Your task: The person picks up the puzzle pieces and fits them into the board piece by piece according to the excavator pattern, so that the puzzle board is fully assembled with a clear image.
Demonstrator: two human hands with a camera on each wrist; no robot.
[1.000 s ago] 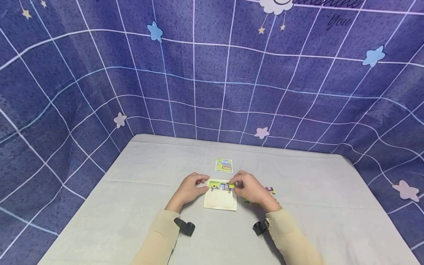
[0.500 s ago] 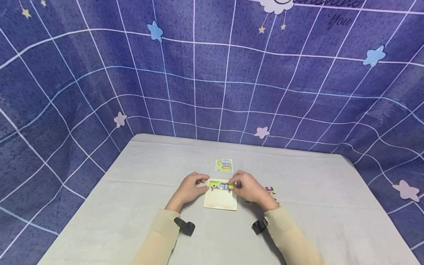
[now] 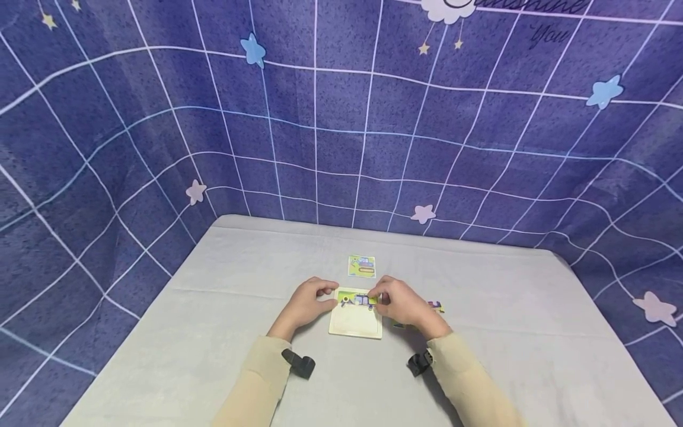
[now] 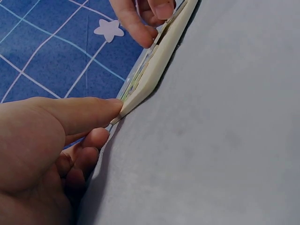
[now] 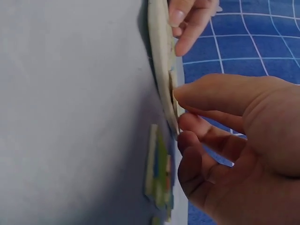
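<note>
A shallow wooden puzzle tray lies on the table, its far strip filled with printed puzzle pieces showing a vehicle on green. My left hand holds the tray's left edge between thumb and fingers; the left wrist view has the thumb on the tray corner. At the far right corner my right hand pinches a puzzle piece, partly covered by the fingers. In the right wrist view this piece stands slightly proud of the tray rim, under the thumb.
Beyond the tray lies a square picture card. Several loose puzzle pieces lie right of the tray, partly hidden by the right hand and forearm; some loose pieces show close by in the right wrist view. A patterned blue curtain surrounds the table.
The right fingers have shifted slightly over the piece at the tray's far right corner, and it now sits more in line with its neighbours. The left hand keeps its place.
</note>
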